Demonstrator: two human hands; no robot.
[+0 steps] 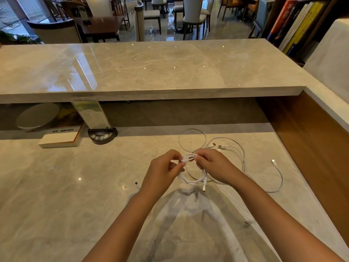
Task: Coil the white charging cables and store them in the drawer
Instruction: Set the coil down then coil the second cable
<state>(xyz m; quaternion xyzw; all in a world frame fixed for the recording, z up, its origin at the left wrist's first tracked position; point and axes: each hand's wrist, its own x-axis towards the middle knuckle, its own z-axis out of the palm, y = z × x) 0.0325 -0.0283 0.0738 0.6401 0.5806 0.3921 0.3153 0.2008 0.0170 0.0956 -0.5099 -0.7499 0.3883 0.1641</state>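
Left hand and right hand, both pinching the top of a coiled white cable held above the desk near its right edge (one USB plug hangs below the coil). More loose cables lie behind and right; a book rests far left.

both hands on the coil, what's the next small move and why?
Probably wrap the free end around the coiled cable to bind it: left hand and right hand pinch its top, a USB plug dangles, and loose cables still wait.
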